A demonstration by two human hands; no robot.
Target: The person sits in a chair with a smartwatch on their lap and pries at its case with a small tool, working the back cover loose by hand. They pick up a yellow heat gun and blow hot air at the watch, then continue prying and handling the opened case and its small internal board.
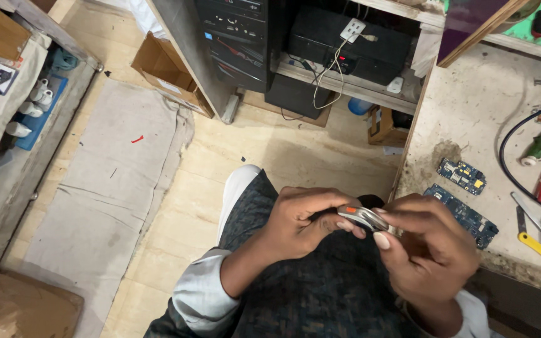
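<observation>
small silver phone [363, 217] pinched over the lap between left hand [298, 219] and right hand [430, 250], fingers of both closed on its ends. just right of the grip, two blue circuit boards [464, 197] on a stained workbench [471, 106].

Workbench [471, 119] edge crowds the right; floor [283, 150] ahead lies open.
</observation>
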